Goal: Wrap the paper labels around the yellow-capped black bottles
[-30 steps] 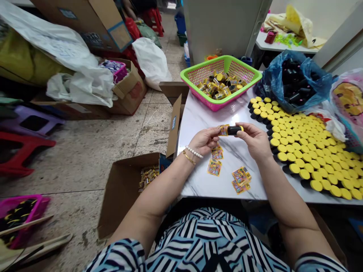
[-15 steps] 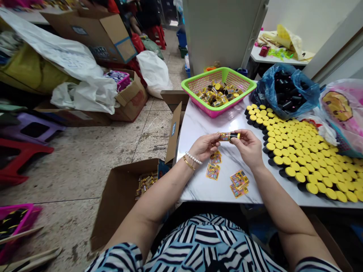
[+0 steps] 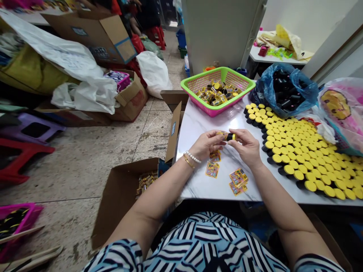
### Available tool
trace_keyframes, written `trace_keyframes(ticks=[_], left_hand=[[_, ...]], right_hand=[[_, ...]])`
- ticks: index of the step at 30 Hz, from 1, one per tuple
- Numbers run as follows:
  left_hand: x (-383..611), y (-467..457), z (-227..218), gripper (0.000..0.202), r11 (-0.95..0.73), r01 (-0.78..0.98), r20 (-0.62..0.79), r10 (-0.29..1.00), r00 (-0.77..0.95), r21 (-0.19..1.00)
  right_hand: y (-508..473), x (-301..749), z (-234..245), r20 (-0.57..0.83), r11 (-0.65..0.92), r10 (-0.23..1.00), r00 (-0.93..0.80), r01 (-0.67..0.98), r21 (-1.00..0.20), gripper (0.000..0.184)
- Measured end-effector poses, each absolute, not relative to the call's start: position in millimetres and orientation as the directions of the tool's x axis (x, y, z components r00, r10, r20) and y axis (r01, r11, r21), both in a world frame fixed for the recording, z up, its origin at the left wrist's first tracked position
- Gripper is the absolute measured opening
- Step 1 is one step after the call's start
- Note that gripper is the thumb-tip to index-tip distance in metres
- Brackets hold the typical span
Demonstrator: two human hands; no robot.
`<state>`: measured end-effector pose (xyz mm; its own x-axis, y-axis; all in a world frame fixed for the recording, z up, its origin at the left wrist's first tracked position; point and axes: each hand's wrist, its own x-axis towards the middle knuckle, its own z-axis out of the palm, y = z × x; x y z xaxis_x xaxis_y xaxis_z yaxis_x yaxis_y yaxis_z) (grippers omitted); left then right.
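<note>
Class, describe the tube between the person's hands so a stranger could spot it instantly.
Over the white table, find the left hand and right hand. Between them is a black tube with a yellow cap. Unlike the standing tubes at right, this one is held sideways, with printed film at its left end.

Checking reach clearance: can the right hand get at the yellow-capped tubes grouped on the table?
Likely yes: the right hand is close to the grouped tubes, with only bare tabletop between, though it grips a black tube and would need freeing first.
</note>
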<state>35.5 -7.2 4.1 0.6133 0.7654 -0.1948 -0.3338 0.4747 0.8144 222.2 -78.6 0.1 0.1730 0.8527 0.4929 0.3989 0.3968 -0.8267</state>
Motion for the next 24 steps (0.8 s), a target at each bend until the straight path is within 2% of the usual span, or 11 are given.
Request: trace_keyframes(ticks=[4, 6, 8, 10, 13, 16, 18, 21, 24], left_hand=[[39.9, -8.9, -3.1, 0.048, 0.418, -0.306, -0.165, 0.780, 0.603, 0.856], [40.9, -8.1, -6.4, 0.047, 0.425, -0.303, -0.173, 0.779, 0.603, 0.853], [40.4, -7.1, -7.9, 0.047, 0.435, -0.313, -0.171, 0.773, 0.611, 0.844], [38.4, -6.0, -7.5, 0.048, 0.448, -0.312, -0.166, 0.754, 0.636, 0.838], [34.6, -3.9, -5.9, 0.050, 0.463, -0.305, -0.160, 0.728, 0.667, 0.832], [33.2, -3.1, -5.1, 0.047, 0.409, -0.317, -0.133, 0.765, 0.630, 0.856], [34.2, -4.5, -4.4, 0.045, 0.338, -0.295, -0.106, 0.798, 0.593, 0.894], [36.4, -8.1, -2.6, 0.045, 0.243, -0.244, -0.066, 0.822, 0.565, 0.939], [36.6, -8.8, -1.8, 0.051, 0.267, -0.254, -0.069, 0.804, 0.591, 0.930]], right_hand=[[-77.7, 224.1, -2.9, 0.482, 0.427, 0.876, -0.001, 0.465, -0.775, 0.041], [-77.6, 224.8, -3.7, 0.480, 0.445, 0.876, -0.053, 0.473, -0.761, 0.049], [-77.5, 225.2, -3.8, 0.483, 0.444, 0.874, -0.052, 0.490, -0.751, 0.059], [-77.5, 225.6, -3.3, 0.491, 0.426, 0.871, -0.008, 0.506, -0.750, 0.063], [-77.7, 226.7, -2.3, 0.514, 0.422, 0.857, 0.018, 0.548, -0.722, 0.042], [-78.0, 224.9, -4.6, 0.550, 0.446, 0.835, 0.003, 0.583, -0.680, 0.028], [-77.9, 220.6, -9.2, 0.535, 0.422, 0.843, 0.059, 0.544, -0.725, 0.028], [-76.8, 213.0, -17.4, 0.390, 0.313, 0.904, 0.177, 0.349, -0.883, 0.031], [-75.8, 210.9, -19.8, 0.283, 0.239, 0.936, 0.207, 0.216, -0.947, 0.031]])
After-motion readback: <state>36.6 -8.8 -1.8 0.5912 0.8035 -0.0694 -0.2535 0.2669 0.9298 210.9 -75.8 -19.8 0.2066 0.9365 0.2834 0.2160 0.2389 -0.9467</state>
